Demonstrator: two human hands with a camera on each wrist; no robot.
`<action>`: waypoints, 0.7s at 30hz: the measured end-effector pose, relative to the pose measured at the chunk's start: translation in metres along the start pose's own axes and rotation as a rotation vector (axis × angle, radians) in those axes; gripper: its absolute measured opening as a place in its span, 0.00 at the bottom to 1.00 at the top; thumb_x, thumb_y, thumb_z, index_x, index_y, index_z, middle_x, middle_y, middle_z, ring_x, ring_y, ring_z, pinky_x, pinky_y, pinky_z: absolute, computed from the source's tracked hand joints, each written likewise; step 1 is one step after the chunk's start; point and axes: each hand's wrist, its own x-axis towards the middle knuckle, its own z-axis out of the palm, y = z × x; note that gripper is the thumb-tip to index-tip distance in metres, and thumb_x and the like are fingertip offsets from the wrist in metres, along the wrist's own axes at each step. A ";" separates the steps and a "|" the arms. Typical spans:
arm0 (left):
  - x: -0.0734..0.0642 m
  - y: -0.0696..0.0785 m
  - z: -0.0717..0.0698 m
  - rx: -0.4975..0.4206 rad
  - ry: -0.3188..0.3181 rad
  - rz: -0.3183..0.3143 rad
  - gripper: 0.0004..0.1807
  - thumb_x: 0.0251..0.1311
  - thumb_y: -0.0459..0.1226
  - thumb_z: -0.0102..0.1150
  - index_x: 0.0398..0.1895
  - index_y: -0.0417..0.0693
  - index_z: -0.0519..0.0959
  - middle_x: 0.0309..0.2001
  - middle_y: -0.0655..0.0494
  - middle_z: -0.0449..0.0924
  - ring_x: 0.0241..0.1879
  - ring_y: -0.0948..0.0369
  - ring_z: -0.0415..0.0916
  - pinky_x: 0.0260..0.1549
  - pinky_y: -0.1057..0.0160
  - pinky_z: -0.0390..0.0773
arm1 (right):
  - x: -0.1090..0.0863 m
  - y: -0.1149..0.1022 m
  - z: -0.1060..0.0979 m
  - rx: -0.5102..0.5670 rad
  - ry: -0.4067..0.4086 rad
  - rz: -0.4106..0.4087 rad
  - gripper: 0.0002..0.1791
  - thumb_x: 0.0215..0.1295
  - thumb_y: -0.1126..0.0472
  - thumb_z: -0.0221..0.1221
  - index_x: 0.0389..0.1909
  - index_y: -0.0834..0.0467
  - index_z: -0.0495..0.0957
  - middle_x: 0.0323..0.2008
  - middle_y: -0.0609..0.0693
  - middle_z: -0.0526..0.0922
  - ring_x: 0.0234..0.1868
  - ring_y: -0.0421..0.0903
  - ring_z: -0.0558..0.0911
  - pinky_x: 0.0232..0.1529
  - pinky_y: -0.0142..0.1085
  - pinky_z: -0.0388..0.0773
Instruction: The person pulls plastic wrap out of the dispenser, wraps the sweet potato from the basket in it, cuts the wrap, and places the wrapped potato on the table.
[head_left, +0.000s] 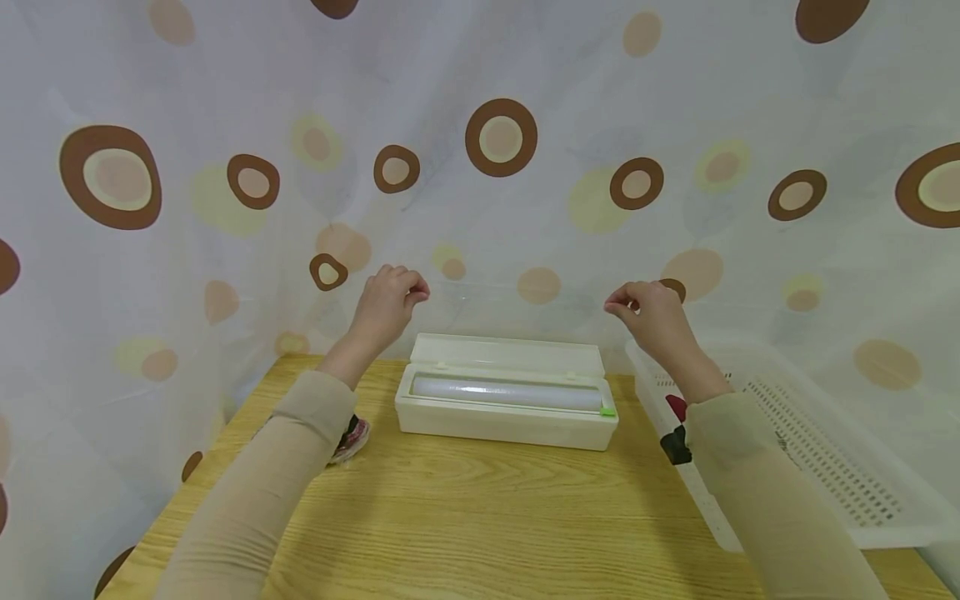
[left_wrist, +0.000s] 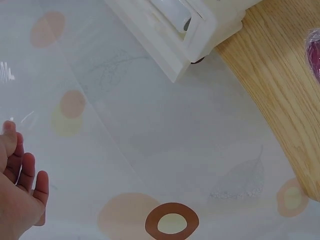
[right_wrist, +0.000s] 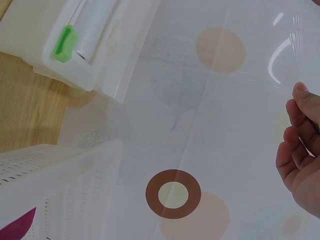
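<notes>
Both hands are raised above and behind a white cling film dispenser (head_left: 506, 428). My left hand (head_left: 386, 304) pinches one side of a clear sheet of cling film (right_wrist: 280, 60) between thumb and forefinger. Its other side is pinched by my right hand (head_left: 652, 312), so the film spans the gap between them. It is nearly invisible apart from shiny streaks and creases near the fingertips. The dispenser's lid (head_left: 506, 353) stands open at the back, showing the film roll (head_left: 506, 392) inside. A green slider (right_wrist: 65, 44) sits at its right end.
A white perforated basket (head_left: 817, 450) stands on the right, with something dark red (right_wrist: 19, 226) in it. At left, partly behind the sleeve, lies a dark red film-wrapped thing (left_wrist: 314, 56) on the wooden table (head_left: 480, 517). A patterned curtain (head_left: 555, 208) hangs close behind.
</notes>
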 end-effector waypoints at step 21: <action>0.002 -0.002 0.000 -0.052 -0.014 0.005 0.03 0.59 0.33 0.60 0.32 0.42 0.79 0.34 0.49 0.78 0.38 0.51 0.70 0.41 0.56 0.72 | 0.001 0.000 -0.001 -0.009 0.009 -0.018 0.07 0.65 0.61 0.58 0.36 0.62 0.80 0.34 0.57 0.82 0.35 0.52 0.73 0.35 0.43 0.70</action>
